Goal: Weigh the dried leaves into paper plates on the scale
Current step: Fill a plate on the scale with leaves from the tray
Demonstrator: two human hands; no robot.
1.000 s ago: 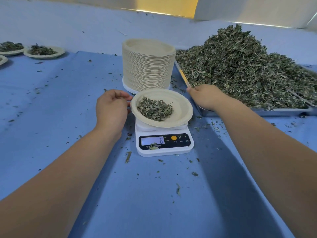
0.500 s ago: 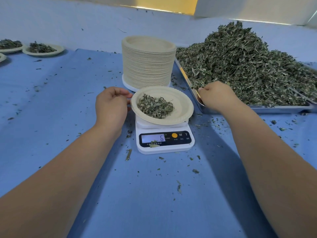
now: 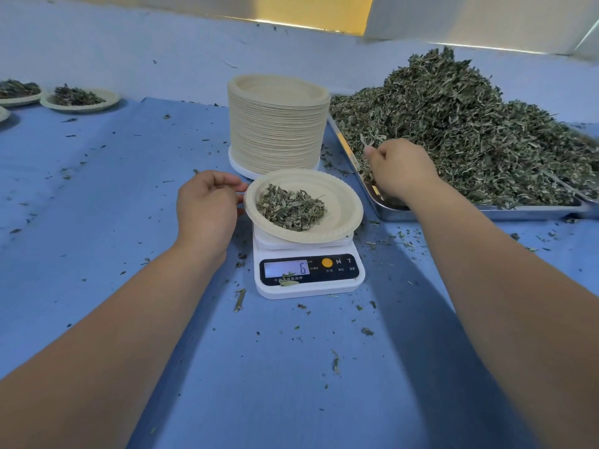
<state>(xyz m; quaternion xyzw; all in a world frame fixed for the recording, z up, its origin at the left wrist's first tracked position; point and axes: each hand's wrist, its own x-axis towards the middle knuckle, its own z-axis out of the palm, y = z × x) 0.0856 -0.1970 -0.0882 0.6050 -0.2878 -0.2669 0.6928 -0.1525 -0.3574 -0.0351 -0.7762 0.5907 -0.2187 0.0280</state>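
Note:
A paper plate [image 3: 340, 202] with a small heap of dried leaves [image 3: 290, 207] sits on the white scale [image 3: 308, 286], whose display reads 6. My left hand [image 3: 207, 209] is at the plate's left rim, with index finger and thumb curled around the edge. My right hand [image 3: 400, 171] is over the near left corner of the metal tray [image 3: 389, 213], fingers curled, pinching a few dried leaves from the big pile [image 3: 470, 131]. A leaf sticks out above its fingertips.
A tall stack of paper plates [image 3: 277, 124] stands just behind the scale. Filled plates [image 3: 79, 98] sit at the far left. Leaf crumbs are scattered over the blue cloth [image 3: 113, 189], and one scrap lies on the scale's display.
My right hand has moved from beside the plate to the right and away, into the edge of the leaf pile. My left hand has stayed at the plate's rim. The reading stays 6.

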